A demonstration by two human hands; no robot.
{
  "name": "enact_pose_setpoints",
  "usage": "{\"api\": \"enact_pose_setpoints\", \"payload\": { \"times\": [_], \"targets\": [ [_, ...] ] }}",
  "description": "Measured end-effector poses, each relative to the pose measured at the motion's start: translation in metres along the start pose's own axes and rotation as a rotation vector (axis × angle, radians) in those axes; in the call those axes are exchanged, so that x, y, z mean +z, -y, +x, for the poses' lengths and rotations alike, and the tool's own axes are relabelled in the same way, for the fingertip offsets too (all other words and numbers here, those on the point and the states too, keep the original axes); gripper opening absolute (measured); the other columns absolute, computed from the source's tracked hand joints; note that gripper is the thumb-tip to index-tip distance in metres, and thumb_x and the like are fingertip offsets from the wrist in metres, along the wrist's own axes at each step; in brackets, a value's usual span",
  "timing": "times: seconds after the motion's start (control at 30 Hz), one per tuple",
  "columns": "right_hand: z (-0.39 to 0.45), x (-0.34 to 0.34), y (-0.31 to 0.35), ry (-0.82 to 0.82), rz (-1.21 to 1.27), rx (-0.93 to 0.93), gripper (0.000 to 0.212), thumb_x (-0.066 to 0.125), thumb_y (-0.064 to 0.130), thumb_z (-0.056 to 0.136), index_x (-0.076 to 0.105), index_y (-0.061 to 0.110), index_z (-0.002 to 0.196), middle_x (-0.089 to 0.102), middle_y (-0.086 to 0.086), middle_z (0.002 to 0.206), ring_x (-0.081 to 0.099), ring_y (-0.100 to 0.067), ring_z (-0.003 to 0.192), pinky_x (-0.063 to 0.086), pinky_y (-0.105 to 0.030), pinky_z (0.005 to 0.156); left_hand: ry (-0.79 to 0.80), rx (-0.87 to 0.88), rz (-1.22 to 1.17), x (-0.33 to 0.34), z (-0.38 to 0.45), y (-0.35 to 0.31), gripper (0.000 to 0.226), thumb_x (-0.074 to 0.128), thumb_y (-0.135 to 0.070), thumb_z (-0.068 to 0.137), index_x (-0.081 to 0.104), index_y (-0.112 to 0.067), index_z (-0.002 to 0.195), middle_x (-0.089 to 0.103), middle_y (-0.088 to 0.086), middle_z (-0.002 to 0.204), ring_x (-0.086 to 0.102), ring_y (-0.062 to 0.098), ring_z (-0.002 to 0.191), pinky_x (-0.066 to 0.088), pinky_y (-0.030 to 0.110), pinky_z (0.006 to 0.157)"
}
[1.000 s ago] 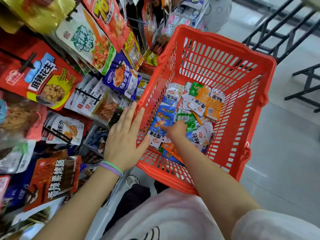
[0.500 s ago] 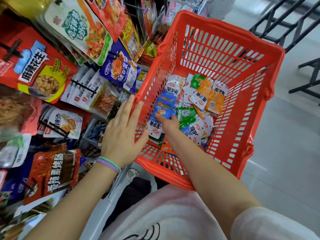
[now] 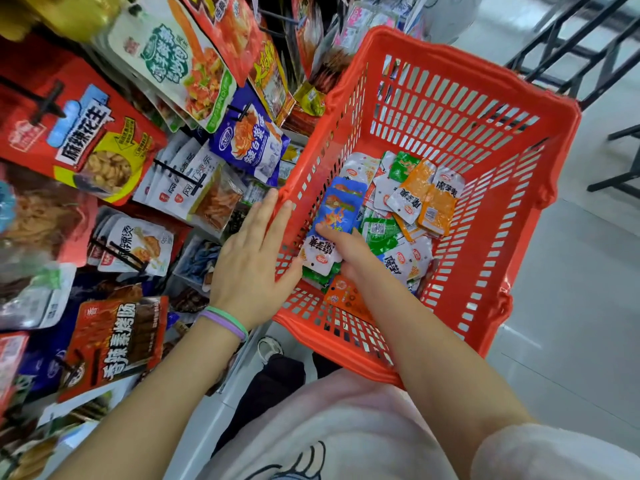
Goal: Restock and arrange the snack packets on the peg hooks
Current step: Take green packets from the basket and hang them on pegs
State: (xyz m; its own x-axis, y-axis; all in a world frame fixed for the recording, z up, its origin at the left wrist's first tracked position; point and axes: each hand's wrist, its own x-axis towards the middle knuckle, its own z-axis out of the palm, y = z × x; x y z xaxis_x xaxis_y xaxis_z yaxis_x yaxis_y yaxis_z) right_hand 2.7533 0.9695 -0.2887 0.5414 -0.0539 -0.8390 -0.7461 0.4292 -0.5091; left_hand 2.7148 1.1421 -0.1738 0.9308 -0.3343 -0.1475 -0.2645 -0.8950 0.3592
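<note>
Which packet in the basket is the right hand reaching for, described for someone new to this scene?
Start at the red slotted plastic basket. Inside, by its left wall, the right hand lies on the loose small snack packets. Its fingers touch the bright blue foil packet, the only blue one among white, green and orange neighbours.

One red basket (image 3: 450, 74). Two hands: left hand (image 3: 251, 261), right hand (image 3: 346, 251). Two wristbands (image 3: 225, 322). Loose packets (image 3: 420, 199) in basket, dozen-plus, exact number unclear.
</note>
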Motion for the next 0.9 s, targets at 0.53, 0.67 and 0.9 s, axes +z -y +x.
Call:
{"api": "enact_pose_setpoints", "payload": {
  "times": [0.53, 0.67, 0.9],
  "targets": [
    [-0.187, 0.025, 0.123, 0.499, -0.359, -0.667, 0.041, 0.077, 0.011, 0.085, 0.061, 0.030, 0.118, 0.073, 0.005, 0.112, 0.070, -0.011, 0.103, 0.054, -0.023, 0.084, 0.031, -0.457, -1.743, -0.109, 0.049, -0.076, 0.055, 0.068, -0.042, 0.078, 0.069, -0.013, 0.124, 0.071, 0.012, 0.126, 0.068, 0.030, 0.114, 0.056, 0.045, 0.100],
    [-0.191, 0.037, 0.132, 0.336, -0.757, -0.939, 0.055, 0.074, 0.066, 0.066, 0.060, 0.055, 0.117, 0.044, -0.006, 0.134, 0.041, -0.015, 0.130, 0.040, -0.032, 0.109, 0.085, -0.344, -1.900, -0.127, 0.032, -0.071, 0.035, 0.051, -0.023, 0.090, 0.083, -0.016, 0.099, 0.076, 0.010, 0.113, 0.075, 0.023, 0.099, 0.062, 0.037, 0.085],
    [-0.222, 0.071, 0.138, 0.679, -0.738, -0.920, 0.044, 0.080, 0.019, 0.085, 0.055, 0.046, 0.108, 0.059, 0.016, 0.114, 0.061, 0.004, 0.107, 0.044, -0.004, 0.079, 0.003, -0.245, -1.934, -0.149, -0.010, -0.049, 0.048, 0.092, -0.030, 0.066, 0.080, -0.017, 0.111, 0.072, 0.011, 0.125, 0.071, 0.028, 0.111, 0.059, 0.043, 0.092]
  ]
}}
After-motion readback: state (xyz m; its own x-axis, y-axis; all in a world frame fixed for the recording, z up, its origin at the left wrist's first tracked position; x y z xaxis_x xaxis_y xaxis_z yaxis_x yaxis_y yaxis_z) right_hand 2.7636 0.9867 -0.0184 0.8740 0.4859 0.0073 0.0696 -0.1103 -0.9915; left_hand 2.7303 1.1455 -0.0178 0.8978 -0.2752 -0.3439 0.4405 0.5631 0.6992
